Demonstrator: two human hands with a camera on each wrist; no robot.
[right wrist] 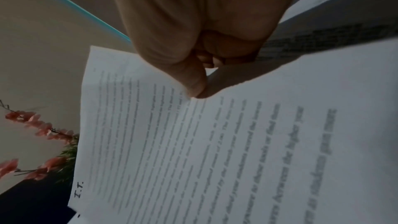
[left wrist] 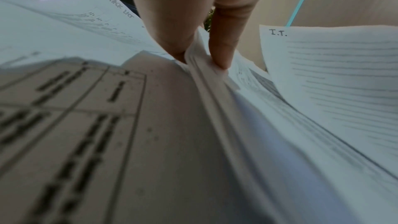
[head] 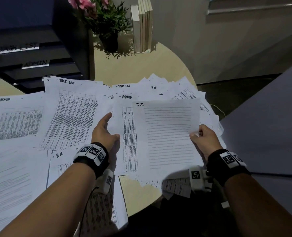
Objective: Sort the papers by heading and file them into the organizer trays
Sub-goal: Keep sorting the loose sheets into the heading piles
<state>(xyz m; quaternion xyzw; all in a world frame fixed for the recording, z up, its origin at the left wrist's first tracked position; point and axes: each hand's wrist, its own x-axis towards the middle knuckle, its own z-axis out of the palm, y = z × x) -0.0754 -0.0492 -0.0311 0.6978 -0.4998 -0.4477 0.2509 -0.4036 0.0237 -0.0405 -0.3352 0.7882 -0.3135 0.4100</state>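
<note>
My right hand (head: 200, 135) pinches the right edge of a text sheet headed I.T. (head: 167, 134) and holds it lifted over the paper pile; thumb and finger meet on the I.T. sheet (right wrist: 193, 142) in the right wrist view, at my right hand (right wrist: 200, 89). My left hand (head: 107, 127) pinches a fold of a sheet in the middle of the pile, thumb on top; that sheet's heading is hidden, and the pinch by my left hand (left wrist: 200, 60) shows beside the I.T. sheet (left wrist: 333, 74). The black organizer (head: 39, 53) at far left has trays labelled TASK LIST and ADMIN.
Sheets headed ADMIN (head: 16, 120), TASK LIST (head: 73, 113), I.T. (head: 8, 168) and H.R. (head: 59, 161) cover the left of the round table (head: 141, 65). A potted pink flower (head: 107, 38) and upright books (head: 143, 26) stand at the back. A grey surface (head: 270, 125) borders the right.
</note>
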